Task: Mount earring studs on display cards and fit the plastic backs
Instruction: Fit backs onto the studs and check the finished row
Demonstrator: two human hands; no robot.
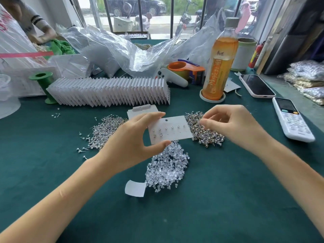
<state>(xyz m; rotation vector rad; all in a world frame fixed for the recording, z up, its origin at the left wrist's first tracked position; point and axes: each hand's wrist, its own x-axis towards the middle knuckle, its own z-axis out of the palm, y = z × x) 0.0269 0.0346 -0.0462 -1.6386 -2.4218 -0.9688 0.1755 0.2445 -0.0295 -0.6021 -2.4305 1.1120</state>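
Nearest on the green bench (210, 199) lies a heap of clear plastic backs (167, 170). Above it, the left hand (133, 142) pinches a white display card (171, 131) carrying studs, while the right hand (233, 127), fingers curled, hovers over the stud pile (205, 132). Beyond stands a row of finished cards (112, 92).

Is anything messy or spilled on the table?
A few silver studs lie scattered loose on the green cloth, left of the big silver stud pile. More strays sit near the row of cards. A curled paper scrap lies by the clear backs.
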